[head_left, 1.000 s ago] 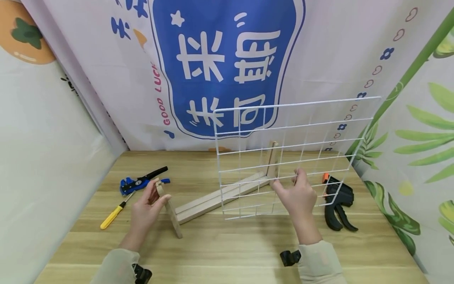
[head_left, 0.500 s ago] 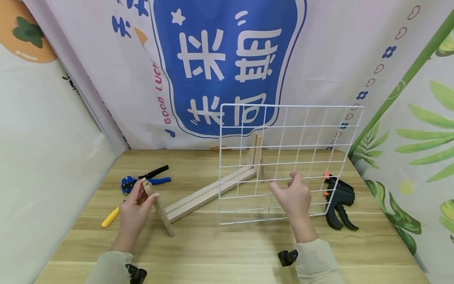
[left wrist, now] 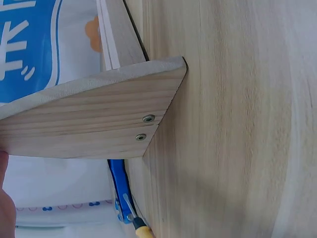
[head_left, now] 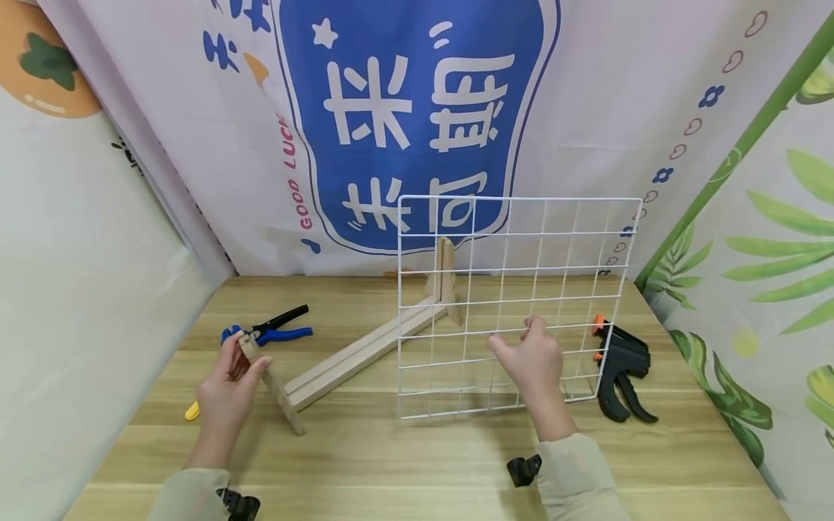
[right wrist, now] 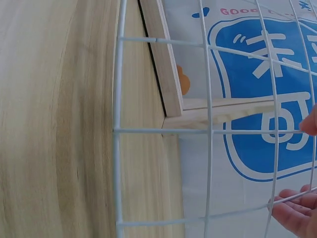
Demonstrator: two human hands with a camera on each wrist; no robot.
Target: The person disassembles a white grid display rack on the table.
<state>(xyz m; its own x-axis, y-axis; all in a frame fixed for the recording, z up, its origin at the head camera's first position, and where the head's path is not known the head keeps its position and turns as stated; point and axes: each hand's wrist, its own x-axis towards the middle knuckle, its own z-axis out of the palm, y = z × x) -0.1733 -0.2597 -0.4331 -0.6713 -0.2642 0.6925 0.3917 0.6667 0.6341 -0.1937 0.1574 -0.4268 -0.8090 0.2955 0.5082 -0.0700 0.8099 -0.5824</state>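
On the left in the head view, my left hand (head_left: 224, 391) pinches the top of the near end board (head_left: 276, 394) of a wooden frame. A long grooved bar (head_left: 365, 358) runs from it back to a slotted far upright (head_left: 446, 268). Two bolt heads (left wrist: 148, 119) show low on the end board in the left wrist view. My right hand (head_left: 534, 358) holds a white wire grid panel (head_left: 521, 197) by its inner wires, thumb and fingers around them. The panel stands nearly upright in front of the far upright, its lower edge close over the table.
A blue and black wire stripper (head_left: 280, 334) lies behind my left hand. The yellow screwdriver (head_left: 192, 411) beside it is mostly covered by that hand. To the right of the panel lies a black clamp (head_left: 622, 369) with orange pads. A printed curtain (head_left: 586, 108) hangs behind the table (head_left: 404, 470).
My left hand has drawn the wooden frame to the left, and the far upright now shows behind the panel's left part. The wire panel has swung squarer to view and slightly left.
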